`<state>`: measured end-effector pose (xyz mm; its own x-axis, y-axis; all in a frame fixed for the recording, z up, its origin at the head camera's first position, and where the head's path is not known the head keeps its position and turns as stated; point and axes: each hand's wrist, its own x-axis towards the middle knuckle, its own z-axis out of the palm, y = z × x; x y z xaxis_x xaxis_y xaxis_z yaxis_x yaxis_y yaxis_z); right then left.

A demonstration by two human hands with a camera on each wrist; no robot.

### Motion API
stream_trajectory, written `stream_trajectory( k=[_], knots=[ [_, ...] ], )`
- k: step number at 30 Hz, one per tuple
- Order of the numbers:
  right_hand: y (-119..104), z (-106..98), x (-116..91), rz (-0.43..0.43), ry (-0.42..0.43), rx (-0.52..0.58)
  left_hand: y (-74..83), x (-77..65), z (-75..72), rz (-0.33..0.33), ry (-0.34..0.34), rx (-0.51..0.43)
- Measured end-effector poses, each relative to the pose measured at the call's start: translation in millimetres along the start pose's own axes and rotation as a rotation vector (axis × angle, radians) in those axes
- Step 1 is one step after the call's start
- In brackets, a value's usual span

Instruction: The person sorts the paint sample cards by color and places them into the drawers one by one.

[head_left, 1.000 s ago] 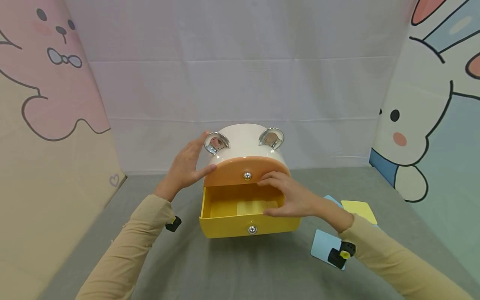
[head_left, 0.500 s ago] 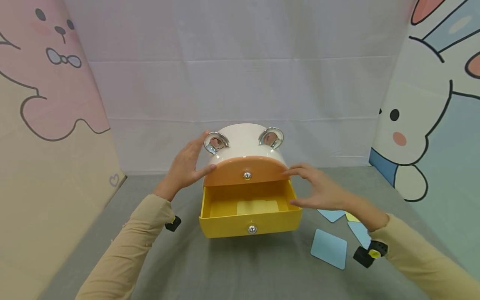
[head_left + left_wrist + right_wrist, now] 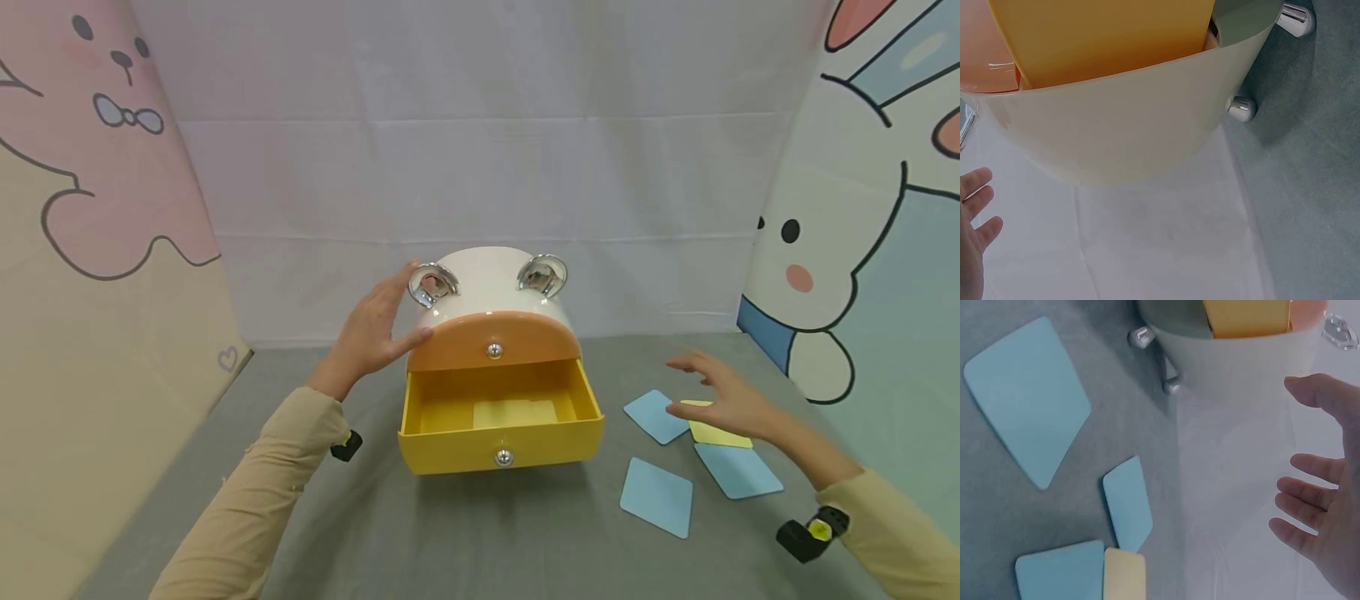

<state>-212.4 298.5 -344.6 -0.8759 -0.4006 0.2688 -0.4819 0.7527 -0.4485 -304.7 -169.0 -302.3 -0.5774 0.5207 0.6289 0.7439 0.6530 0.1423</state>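
A small white drawer cabinet (image 3: 487, 275) with two silvery ears stands in the middle of the table. Its orange upper drawer (image 3: 457, 346) is closed. The yellow lower drawer (image 3: 450, 452) is pulled out, with a pale yellow card (image 3: 513, 414) lying inside. My left hand (image 3: 371, 329) rests against the cabinet's left side, thumb near the orange front and fingers by the ear. On the right, my right hand (image 3: 723, 402) hovers with spread, slightly bent fingers and holds nothing. Below it lie a yellow card (image 3: 716, 433) and a blue card (image 3: 656, 417).
Two more blue cards, a nearer card (image 3: 657, 497) and a right-hand card (image 3: 738, 472), lie on the grey tabletop (image 3: 487, 542). A white cloth backdrop (image 3: 480, 167) hangs behind. Printed side panels with a rabbit (image 3: 825, 250) and a pink animal flank the table.
My right hand has moved right, away from the open yellow drawer and past the cabinet's side, to over the cards. The left hand and the cabinet have stayed in place.
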Motion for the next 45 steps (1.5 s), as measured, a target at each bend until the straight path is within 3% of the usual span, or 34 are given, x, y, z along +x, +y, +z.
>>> stream_trajectory(
  k=[6,15,23,31,41,45],
  knots=[
    [34,2,-19,0.086,0.003,-0.014,-0.6,-0.3,-0.2,0.003,0.003,0.001],
    [72,9,-37,0.307,-0.058,-0.091,-1.2,-0.4,0.8,-0.006,-0.005,0.008],
    [101,18,-50,0.383,-0.061,-0.101,0.3,-0.4,0.5,-0.014,-0.014,0.004],
    [108,27,-51,0.473,-0.074,-0.12,0.2,-0.9,0.4,-0.002,-0.001,0.009],
    [105,32,-47,0.512,-0.049,-0.153,0.1,-1.0,0.5,-0.009,-0.004,0.002],
    [105,30,-44,0.59,-0.075,-0.108,0.7,-1.0,0.5,-0.016,-0.009,0.0]
  ],
)
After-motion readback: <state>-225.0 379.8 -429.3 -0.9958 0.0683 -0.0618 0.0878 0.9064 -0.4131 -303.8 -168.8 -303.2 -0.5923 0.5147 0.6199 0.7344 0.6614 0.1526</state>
